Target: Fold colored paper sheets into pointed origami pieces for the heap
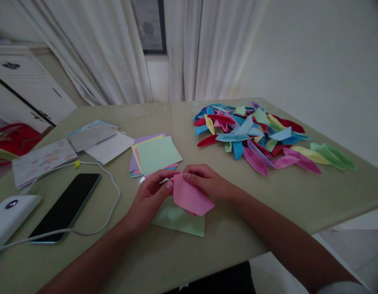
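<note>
A partly folded piece of pink paper (pixel 191 196) is held up between both hands above the table. My left hand (pixel 152 196) pinches its left corner between thumb and fingers. On the upper edge, my right hand (pixel 207 179) grips it with the thumb in front and the fingers behind. Beneath the hands a light green sheet (pixel 182 222) lies flat, partly covered by them. Just beyond is a stack of coloured paper squares (pixel 159 154), light green on top, with purple, yellow and pink edges showing.
Folded paper pieces (pixel 240 130) in many colours are heaped at the back right. To the left lie a black phone (pixel 66 208), a white power bank (pixel 14 218) with a white cable (pixel 115 183), and paper packets (pixel 44 161). The table's front edge is close to me.
</note>
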`<action>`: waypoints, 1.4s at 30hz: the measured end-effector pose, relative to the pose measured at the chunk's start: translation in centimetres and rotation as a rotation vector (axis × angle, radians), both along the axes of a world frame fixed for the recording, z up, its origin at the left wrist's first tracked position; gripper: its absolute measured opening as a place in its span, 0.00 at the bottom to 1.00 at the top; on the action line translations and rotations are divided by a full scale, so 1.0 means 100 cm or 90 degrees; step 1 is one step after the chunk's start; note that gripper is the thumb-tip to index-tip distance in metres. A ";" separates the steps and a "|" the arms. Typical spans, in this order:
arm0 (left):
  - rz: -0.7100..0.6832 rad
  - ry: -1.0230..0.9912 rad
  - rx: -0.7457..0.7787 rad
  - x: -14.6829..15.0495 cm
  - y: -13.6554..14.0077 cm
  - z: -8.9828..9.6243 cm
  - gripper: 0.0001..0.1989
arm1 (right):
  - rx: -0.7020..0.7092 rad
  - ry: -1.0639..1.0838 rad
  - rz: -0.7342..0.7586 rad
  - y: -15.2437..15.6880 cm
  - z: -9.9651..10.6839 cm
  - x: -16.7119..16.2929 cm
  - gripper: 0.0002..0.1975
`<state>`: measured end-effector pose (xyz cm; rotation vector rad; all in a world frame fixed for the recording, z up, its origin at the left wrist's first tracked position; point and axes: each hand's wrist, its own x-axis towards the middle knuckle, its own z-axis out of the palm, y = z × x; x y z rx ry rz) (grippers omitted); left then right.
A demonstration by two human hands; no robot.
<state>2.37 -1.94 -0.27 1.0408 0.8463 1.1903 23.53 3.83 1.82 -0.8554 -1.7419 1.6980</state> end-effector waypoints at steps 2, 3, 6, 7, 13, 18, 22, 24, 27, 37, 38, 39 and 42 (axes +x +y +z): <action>0.003 0.022 0.008 -0.001 0.000 -0.001 0.11 | -0.006 -0.003 0.003 -0.001 0.000 0.000 0.20; 0.003 0.028 0.013 -0.002 0.001 -0.001 0.10 | -0.004 -0.003 0.003 -0.001 0.000 -0.001 0.19; 0.005 0.047 0.045 -0.003 0.002 -0.004 0.06 | 0.019 0.005 -0.001 -0.002 -0.002 -0.002 0.17; 0.007 0.054 0.055 -0.003 0.002 -0.004 0.05 | 0.028 0.010 -0.001 -0.003 -0.003 -0.002 0.17; 0.041 0.059 0.066 -0.003 0.004 -0.006 0.08 | 0.077 0.029 -0.018 -0.001 -0.005 -0.001 0.18; 0.103 0.052 0.073 -0.005 0.008 -0.010 0.06 | 0.214 0.027 -0.009 0.002 0.001 0.004 0.30; 0.121 0.049 0.076 -0.004 0.009 -0.012 0.05 | 0.348 -0.002 -0.030 0.000 0.003 0.004 0.28; 0.121 0.039 0.072 -0.003 0.009 -0.010 0.05 | 0.349 0.007 -0.030 -0.001 0.002 0.003 0.20; 0.121 0.037 0.068 -0.002 0.008 -0.007 0.05 | 0.342 0.017 -0.039 0.000 0.000 0.004 0.15; 0.119 0.124 0.092 0.000 0.007 0.001 0.06 | 0.513 -0.066 -0.088 0.003 -0.003 0.004 0.20; 0.113 0.130 0.102 0.001 0.007 0.002 0.06 | 0.527 -0.067 -0.092 0.002 -0.003 0.003 0.21; 0.106 0.131 0.111 0.001 0.007 0.003 0.06 | 0.539 -0.063 -0.096 0.001 -0.002 0.002 0.21; 0.081 0.121 0.125 0.002 0.006 0.003 0.05 | 0.564 -0.037 -0.101 -0.001 -0.003 0.001 0.13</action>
